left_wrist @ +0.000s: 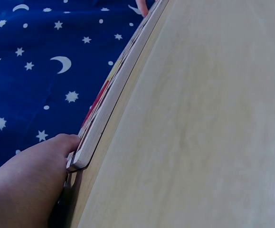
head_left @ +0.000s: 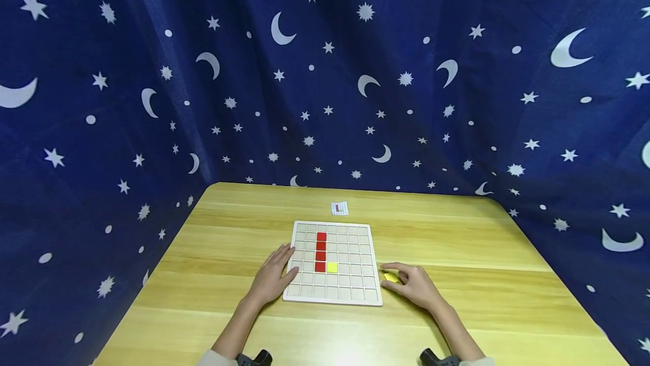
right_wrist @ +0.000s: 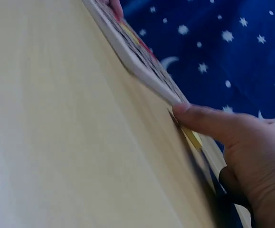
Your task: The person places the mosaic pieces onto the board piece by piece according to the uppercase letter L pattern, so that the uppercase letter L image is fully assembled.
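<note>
A white square grid board (head_left: pixel 350 295) lies on the table, with several red tiles (head_left: pixel 321 246) in one column. A single yellow tile (head_left: pixel 332 267) sits beside the lowest red one. My left hand (head_left: pixel 271 276) rests at the board's left edge, fingers extended, thumb tip on the rim. Right of the board, my right hand (head_left: pixel 416 286) pinches another yellow tile (head_left: pixel 391 278) between thumb and fingers, just off the board's edge. From the right wrist, the thumb (right_wrist: pixel 208 121) covers part of that yellow tile (right_wrist: pixel 193 137).
A small card (head_left: pixel 339 208) printed with a grid and a coloured pattern lies behind the board. The wooden table (head_left: pixel 457 230) is bounded at the back and sides by a dark blue curtain (head_left: pixel 325 101) with moons and stars.
</note>
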`<state>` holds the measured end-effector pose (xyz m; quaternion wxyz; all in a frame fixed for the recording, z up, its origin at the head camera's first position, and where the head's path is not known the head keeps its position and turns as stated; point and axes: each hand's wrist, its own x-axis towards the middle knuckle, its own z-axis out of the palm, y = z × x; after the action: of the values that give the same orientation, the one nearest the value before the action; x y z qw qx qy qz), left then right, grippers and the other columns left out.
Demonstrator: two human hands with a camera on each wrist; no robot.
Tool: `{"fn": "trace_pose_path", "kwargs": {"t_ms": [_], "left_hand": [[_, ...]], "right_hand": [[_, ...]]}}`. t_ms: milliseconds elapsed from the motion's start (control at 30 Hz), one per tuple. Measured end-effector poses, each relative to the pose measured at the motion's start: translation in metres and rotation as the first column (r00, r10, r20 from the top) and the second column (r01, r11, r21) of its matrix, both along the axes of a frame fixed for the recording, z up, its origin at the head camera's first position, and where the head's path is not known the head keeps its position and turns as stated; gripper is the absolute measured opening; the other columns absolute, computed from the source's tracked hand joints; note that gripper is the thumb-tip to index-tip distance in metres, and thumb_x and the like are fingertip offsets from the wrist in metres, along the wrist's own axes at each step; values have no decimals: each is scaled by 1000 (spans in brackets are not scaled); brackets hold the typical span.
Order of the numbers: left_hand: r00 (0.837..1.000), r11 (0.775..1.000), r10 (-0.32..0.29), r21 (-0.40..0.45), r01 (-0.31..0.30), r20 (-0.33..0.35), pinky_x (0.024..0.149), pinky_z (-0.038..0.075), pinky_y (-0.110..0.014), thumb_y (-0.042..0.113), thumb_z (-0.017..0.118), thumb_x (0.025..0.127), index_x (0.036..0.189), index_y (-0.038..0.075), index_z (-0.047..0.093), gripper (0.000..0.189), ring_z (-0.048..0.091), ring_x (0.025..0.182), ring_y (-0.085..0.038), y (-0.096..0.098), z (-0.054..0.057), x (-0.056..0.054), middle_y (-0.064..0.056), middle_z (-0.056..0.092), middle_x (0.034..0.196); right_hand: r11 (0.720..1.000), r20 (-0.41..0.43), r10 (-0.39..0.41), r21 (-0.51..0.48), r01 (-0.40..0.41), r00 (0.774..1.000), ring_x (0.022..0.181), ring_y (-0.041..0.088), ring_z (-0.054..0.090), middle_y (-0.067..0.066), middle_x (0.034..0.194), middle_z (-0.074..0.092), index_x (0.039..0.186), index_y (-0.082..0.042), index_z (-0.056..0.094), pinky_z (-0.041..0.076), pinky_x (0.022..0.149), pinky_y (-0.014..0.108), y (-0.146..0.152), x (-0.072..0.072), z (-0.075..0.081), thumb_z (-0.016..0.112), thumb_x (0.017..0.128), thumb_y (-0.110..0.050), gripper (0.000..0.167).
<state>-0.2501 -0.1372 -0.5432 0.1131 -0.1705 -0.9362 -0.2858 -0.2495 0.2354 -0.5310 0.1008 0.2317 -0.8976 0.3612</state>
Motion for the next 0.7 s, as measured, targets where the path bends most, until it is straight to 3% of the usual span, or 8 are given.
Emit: {"fn": "trace_pose_path", "kwargs": {"t_ms": [100, 300, 567, 700], "left_hand": [[1000, 1000, -2, 4, 2, 1, 109, 24, -42, 34, 55, 92, 134, 2, 47, 53, 31, 133, -29, 1, 6, 3, -14, 40, 141], [1000, 1000, -9, 16, 9, 9, 109, 24, -43, 34, 55, 92, 134, 1, 47, 54, 31, 132, -30, 1, 7, 4, -15, 40, 141], [1000, 1000, 0, 0, 0, 20, 111, 21, -39, 36, 55, 92, 136, 5, 46, 55, 28, 134, -26, -1, -3, -2, -11, 38, 143], [1000, 1000, -1, 10, 1, 20, 110, 22, -41, 37, 54, 92, 136, 5, 46, 55, 29, 134, -27, -1, -3, -2, -11, 38, 143]], "right_hand": [[998, 85, -44, 44, 40, 995, 44, -1, 15, -13, 50, 21, 107, -21, 69, 19, 42, 16, 12, -2, 1, 75, 74, -40, 39], [996, 99, -57, 71, 50, 993, 44, 0, 16, -12, 50, 23, 100, -21, 70, 20, 43, 17, 27, -4, 3, 76, 73, -40, 33], [989, -56, -140, 36, 142, 989, 44, -2, 15, -14, 48, 24, 96, -19, 69, 17, 41, 16, 25, -11, -4, 76, 75, -35, 27], [992, -144, -123, -16, 122, 982, 42, -5, 14, -16, 47, 25, 96, -19, 69, 19, 39, 15, 13, -15, -4, 77, 74, -30, 26]]}}
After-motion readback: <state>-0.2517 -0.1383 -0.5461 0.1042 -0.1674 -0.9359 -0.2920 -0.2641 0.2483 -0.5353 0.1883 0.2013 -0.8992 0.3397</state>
